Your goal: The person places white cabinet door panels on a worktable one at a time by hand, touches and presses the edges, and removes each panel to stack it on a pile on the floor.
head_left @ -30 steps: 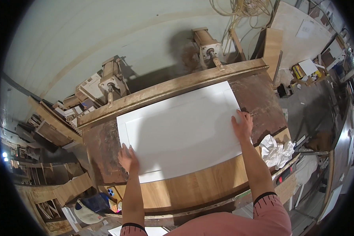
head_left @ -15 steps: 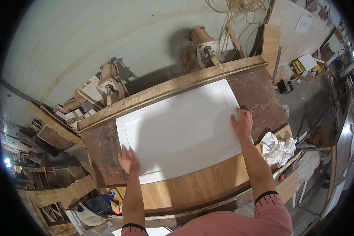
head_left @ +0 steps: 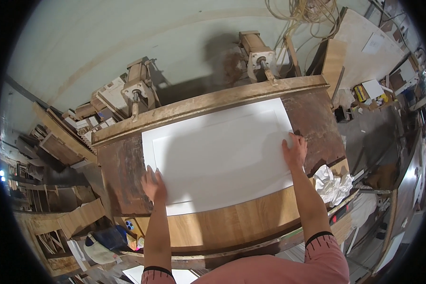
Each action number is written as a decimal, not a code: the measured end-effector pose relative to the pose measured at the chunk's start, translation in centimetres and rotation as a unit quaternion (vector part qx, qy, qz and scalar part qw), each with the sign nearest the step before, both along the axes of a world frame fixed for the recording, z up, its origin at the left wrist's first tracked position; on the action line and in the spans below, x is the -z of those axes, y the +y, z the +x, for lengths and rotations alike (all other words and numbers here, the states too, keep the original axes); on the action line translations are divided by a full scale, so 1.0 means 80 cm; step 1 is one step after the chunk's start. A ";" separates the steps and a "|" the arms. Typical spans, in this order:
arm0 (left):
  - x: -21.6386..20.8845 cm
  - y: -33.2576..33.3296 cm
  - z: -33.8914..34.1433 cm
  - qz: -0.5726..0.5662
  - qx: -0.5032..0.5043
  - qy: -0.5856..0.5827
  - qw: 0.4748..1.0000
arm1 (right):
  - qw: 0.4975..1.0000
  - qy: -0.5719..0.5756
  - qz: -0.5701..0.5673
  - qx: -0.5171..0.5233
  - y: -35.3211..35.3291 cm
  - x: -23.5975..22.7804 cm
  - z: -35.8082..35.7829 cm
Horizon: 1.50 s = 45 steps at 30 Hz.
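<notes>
A white cabinet door panel (head_left: pixel 222 151) with a recessed middle lies flat on the worn brown workbench (head_left: pixel 120 182). Its far long edge runs along a wooden beam (head_left: pixel 208 105). My left hand (head_left: pixel 154 185) grips the panel's left edge near the front corner, thumb over the top face. On the opposite short edge, my right hand (head_left: pixel 296 150) has its fingers bent around the rim, toward the front half. The fingertips under or behind the edges are partly hidden. A wood-grain board (head_left: pixel 232 222) shows along the bench front, partly below the panel.
Two dusty cylinders with rods (head_left: pixel 136 90) (head_left: pixel 258 54) stand behind the beam. Crumpled white wrapping (head_left: pixel 332 185) lies right of my right forearm. A dark blue and pale cloth bundle (head_left: pixel 106 244) sits at front left. Coiled hoses (head_left: pixel 312 14) hang on the wall.
My view has shifted a little, so the whole scene sits slightly differently. Both hands stay on the panel's short edges, and the panel shows no clear movement on the bench.
</notes>
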<state>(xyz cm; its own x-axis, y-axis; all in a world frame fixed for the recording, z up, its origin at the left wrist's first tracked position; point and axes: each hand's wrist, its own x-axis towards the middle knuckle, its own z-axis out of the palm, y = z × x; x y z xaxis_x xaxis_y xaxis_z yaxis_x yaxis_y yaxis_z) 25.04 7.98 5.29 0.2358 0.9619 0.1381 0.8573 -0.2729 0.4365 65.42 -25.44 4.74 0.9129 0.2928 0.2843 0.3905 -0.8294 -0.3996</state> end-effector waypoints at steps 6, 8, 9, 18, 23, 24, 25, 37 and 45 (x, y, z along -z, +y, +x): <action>0.008 0.008 -0.001 0.024 0.006 -0.002 1.000 | 1.000 0.006 0.000 0.009 0.000 -0.001 0.000; 0.010 0.013 -0.004 0.034 0.012 -0.004 0.999 | 1.000 0.007 0.009 0.010 -0.001 -0.004 -0.001; 0.010 0.012 -0.004 0.037 0.016 0.003 0.999 | 1.000 0.017 0.010 0.008 -0.001 0.000 -0.001; 0.029 0.011 -0.009 0.120 0.019 0.016 0.993 | 1.000 -0.028 -0.008 -0.009 -0.009 0.012 0.005; 0.010 0.006 -0.002 0.055 -0.013 0.031 0.998 | 0.998 -0.038 0.007 -0.043 -0.003 0.008 0.004; 0.006 0.006 -0.003 0.050 -0.012 0.031 0.998 | 0.999 -0.039 0.001 -0.036 0.000 0.008 0.004; 0.005 0.005 -0.003 0.044 -0.010 0.029 0.999 | 0.999 -0.041 -0.005 -0.028 0.000 0.008 0.004; -0.007 0.002 -0.001 0.005 -0.024 0.026 0.999 | 0.999 -0.013 0.016 -0.031 0.000 0.009 -0.002; 0.013 0.006 0.002 0.010 -0.019 0.021 1.000 | 1.000 -0.023 -0.005 -0.002 -0.003 0.005 0.001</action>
